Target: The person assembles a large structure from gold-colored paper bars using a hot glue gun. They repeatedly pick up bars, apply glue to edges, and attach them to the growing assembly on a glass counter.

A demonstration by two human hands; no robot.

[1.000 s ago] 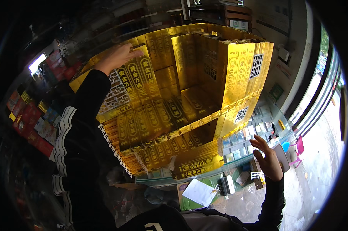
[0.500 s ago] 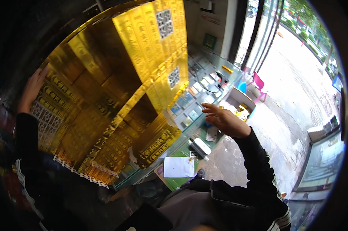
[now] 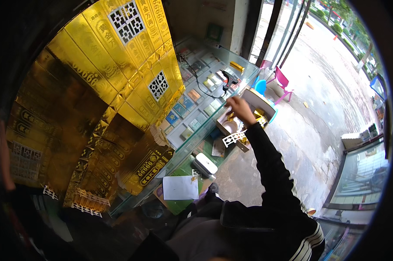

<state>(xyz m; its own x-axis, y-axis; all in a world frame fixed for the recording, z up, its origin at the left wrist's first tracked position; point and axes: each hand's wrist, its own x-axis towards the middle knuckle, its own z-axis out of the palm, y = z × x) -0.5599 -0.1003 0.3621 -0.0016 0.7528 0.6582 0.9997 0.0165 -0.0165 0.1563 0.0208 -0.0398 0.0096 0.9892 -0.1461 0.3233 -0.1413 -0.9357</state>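
A large structure built of shiny gold boxes [image 3: 96,48] fills the left side, with white lattice panels [image 3: 158,85] on its faces. At its far left side, in shadow, my left hand [image 3: 1,143] lies flat against it with the fingers stretched out. My right hand [image 3: 242,109] reaches over a cardboard box [image 3: 266,103] beside the glass counter. Its fingers are loosely bent and a little apart, and nothing shows in them. Inside that box are gold pieces [image 3: 259,114] and a pale ring-shaped item [image 3: 230,126]; a white lattice strip [image 3: 234,138] lies across its near edge.
The glass display counter [image 3: 196,127] holds rows of small packs, with a black cable [image 3: 201,80] on top. Below it are a white device [image 3: 205,164] and a white sheet [image 3: 179,188] on a green surface. A pink chair [image 3: 281,80] and a blue seat [image 3: 260,87] stand beyond the box.
My view has swung to the right, and the gold structure sits further left. My right hand has moved over the cardboard box, its fingers more bent. My left hand stays at the structure's side.
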